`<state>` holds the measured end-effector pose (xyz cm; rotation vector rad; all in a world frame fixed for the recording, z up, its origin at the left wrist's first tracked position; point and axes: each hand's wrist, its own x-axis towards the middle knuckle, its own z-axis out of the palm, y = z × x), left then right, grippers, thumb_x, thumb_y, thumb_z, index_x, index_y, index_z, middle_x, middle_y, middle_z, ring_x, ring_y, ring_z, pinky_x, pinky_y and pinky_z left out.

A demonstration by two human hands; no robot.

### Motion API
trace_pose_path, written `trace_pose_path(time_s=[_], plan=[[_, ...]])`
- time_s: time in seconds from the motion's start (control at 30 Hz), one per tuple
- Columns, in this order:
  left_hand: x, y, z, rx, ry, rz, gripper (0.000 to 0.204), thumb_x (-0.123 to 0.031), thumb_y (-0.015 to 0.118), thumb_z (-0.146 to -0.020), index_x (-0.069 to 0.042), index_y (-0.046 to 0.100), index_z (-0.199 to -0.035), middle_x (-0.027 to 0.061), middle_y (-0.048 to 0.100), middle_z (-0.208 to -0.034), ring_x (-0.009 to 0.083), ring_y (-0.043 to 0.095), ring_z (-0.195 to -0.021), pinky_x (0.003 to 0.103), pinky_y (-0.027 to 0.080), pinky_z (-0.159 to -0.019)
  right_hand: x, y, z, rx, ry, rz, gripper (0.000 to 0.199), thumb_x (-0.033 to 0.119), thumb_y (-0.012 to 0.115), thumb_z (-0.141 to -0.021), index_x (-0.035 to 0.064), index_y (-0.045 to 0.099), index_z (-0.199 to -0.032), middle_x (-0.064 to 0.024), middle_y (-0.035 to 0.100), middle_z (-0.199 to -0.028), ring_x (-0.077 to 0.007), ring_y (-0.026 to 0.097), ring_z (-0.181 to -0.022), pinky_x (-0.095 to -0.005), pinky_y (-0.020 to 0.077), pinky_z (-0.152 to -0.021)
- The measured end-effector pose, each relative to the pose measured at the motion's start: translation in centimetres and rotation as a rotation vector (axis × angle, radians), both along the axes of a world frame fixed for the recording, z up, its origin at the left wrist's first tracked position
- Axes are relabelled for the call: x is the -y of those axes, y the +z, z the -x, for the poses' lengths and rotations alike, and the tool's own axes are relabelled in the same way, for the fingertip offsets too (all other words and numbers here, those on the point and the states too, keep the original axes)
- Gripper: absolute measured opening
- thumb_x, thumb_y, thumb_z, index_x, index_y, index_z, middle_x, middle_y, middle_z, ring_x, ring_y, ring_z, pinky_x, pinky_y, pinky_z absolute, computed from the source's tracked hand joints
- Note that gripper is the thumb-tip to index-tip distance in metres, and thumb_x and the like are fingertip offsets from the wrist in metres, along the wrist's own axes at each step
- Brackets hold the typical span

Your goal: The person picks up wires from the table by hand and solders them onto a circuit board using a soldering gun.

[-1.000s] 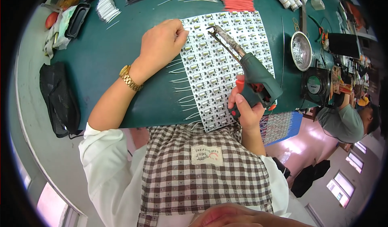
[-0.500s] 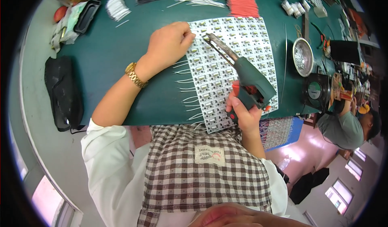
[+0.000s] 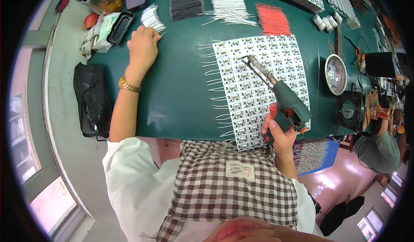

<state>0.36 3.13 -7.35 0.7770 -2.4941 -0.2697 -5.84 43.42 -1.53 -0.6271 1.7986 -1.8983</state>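
Note:
My right hand (image 3: 280, 136) grips a dark green soldering gun (image 3: 290, 102) with a red trigger. Its worn metal tip lies over the upper left part of a white circuit board panel (image 3: 269, 87), which carries rows of small components. Thin white wires (image 3: 219, 98) stick out from the panel's left edge. At the far left my left hand (image 3: 143, 48) has its fingers drawn together at a short loose white wire (image 3: 162, 34), whose end shows beside the fingertips. Just beyond it is a small pile of short white wires (image 3: 152, 18).
Bundles of black wires (image 3: 186, 7), white wires (image 3: 230, 9) and red wires (image 3: 273, 19) line the far side of the green table (image 3: 181, 91). A metal bowl (image 3: 336, 74) and a black spool (image 3: 349, 110) stand right. A black mesh bag (image 3: 91, 99) lies left. Another person (image 3: 377, 149) sits far right.
My left hand has gone from the panel's upper left corner to the loose white wire at the far left. The soldering gun stays over the panel in my right hand. The view has shifted.

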Motion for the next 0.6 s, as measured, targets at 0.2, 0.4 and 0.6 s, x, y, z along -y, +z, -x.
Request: trace_pose_path(time_s=[0.2, 0.4, 0.6], plan=[[-0.4, -0.8, 1.3, -0.144, 0.117, 0.228, 0.015, -0.022, 0.065, -0.082, -0.014, 0.062, -0.094, 0.0042, 0.055, -0.092, 0.0258, 0.052, -0.089, 0.042, 0.037, -0.075, -0.1, 0.0, -0.7, -0.036, 0.060, -0.002, 0.038, -0.001, 0.054, -0.086, -0.0010, 0.046, -0.122, -0.0063, 0.057, -0.078, -0.0099, 0.054, -0.061, -0.0249, 0.0462, -0.055], [-0.1, -0.9, 1.4, 0.002, 0.128, 0.221, 0.013, -0.019, 0.062, -0.084, -0.010, 0.059, -0.093, 0.0050, 0.055, -0.094, 0.0265, 0.051, -0.091, 0.043, 0.035, -0.080, -0.3, -0.6, -0.8, -0.028, 0.063, -0.009, 0.038, 0.000, 0.055, -0.086, -0.0004, 0.046, -0.123, -0.0058, 0.057, -0.078, -0.0095, 0.055, -0.061, -0.0240, 0.0453, -0.053], [-0.3, -1.0, 1.1, -0.094, 0.159, 0.229, 0.009, -0.015, 0.059, -0.085, -0.010, 0.059, -0.092, 0.0057, 0.056, -0.088, 0.0269, 0.053, -0.086, 0.042, 0.037, -0.078, -0.4, -0.1, -1.0, 0.009, 0.033, -0.011, 0.036, 0.001, 0.055, -0.086, -0.0003, 0.047, -0.121, -0.0052, 0.057, -0.077, -0.0092, 0.055, -0.061, -0.0226, 0.0437, -0.051]])
